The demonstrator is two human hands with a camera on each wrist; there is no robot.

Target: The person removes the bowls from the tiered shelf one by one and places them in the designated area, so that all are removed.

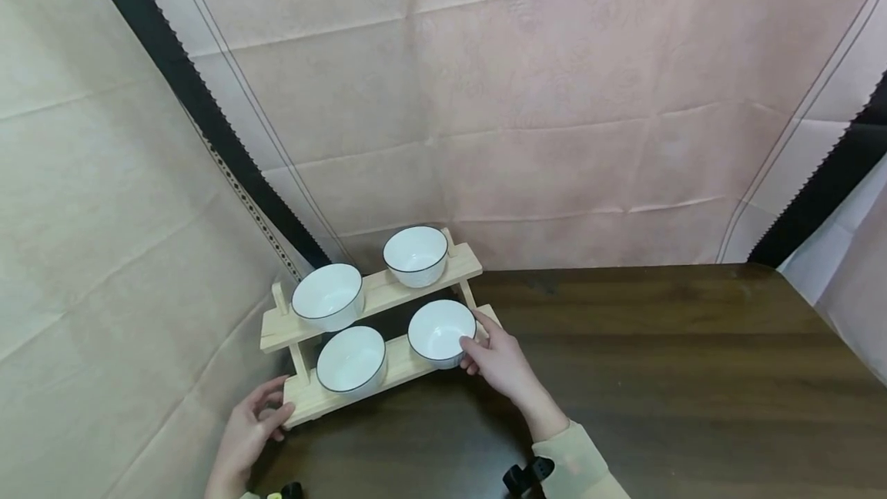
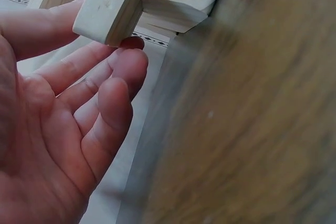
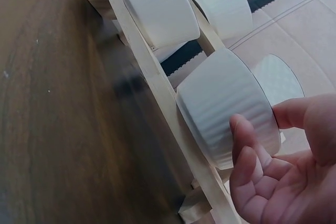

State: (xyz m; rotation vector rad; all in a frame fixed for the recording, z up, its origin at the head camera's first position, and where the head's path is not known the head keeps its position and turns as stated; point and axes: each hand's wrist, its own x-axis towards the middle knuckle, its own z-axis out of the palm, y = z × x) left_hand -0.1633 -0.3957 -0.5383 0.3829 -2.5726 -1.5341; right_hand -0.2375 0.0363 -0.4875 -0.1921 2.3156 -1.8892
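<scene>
A two-step wooden rack (image 1: 377, 295) stands near the table's back left corner, bearing white bowls with dark rims. My left hand (image 1: 252, 430) holds the left end of its lower shelf; in the left wrist view the thumb and fingertips (image 2: 130, 66) lie around the board's end. My right hand (image 1: 499, 360) grips the lower right bowl (image 1: 433, 326), thumb at the rim and fingers against its ribbed outside wall. The lower left bowl (image 1: 349, 359) sits beside it. On the upper shelf are another bowl (image 1: 326, 295) at left and one (image 1: 416, 252) at right.
The brown wooden table (image 1: 658, 376) extends to the right of the rack. Pale cloth walls (image 1: 554, 98) rise behind and at the left (image 1: 104, 252), with a dark strip (image 1: 222, 114) along the left corner.
</scene>
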